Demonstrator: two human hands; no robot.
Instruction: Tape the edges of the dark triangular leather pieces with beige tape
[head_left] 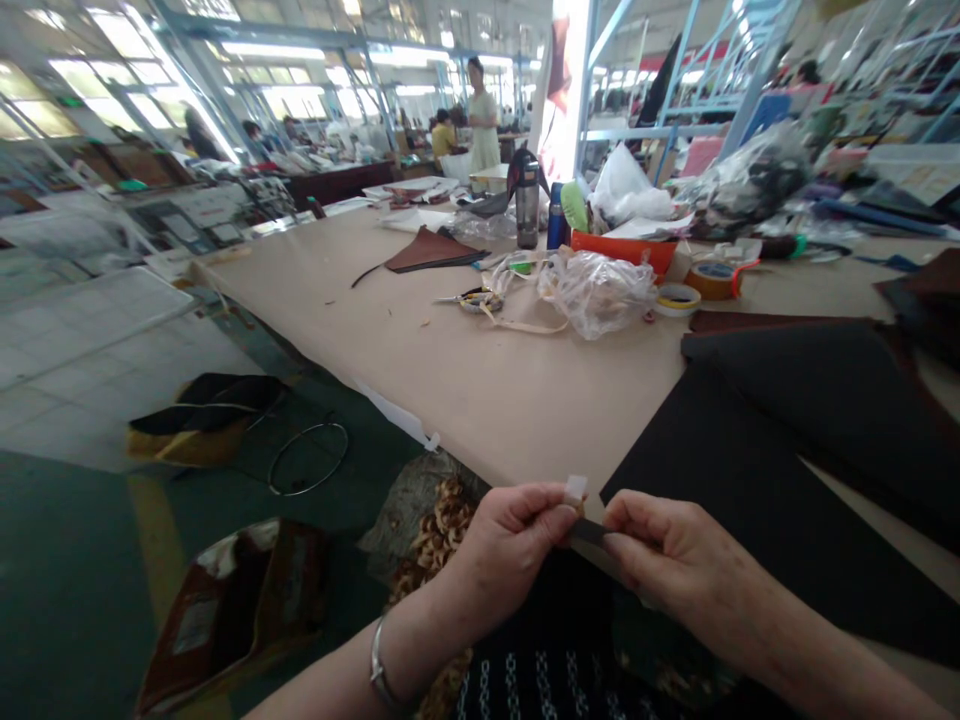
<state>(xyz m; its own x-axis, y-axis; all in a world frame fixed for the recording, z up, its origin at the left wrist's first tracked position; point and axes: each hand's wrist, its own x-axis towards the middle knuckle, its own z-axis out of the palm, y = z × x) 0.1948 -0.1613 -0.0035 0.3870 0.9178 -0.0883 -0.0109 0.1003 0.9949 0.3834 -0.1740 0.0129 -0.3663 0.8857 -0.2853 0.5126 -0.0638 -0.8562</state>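
My left hand pinches one end of a short dark strip in front of the table's near edge. At its fingertips a small whitish translucent piece sticks up. The other end of the strip is in the closed fingers of my right hand, so it stretches between both hands. How far the strip runs on inside my fingers is hidden. Just beyond my right hand, large black sheets lie on the table, some with brown edges.
On the tan table lie scissors, a crumpled plastic bag, tape rolls, a dark bottle and a brown piece. Below left are an open box, curled scraps and a wire ring. People are farther back.
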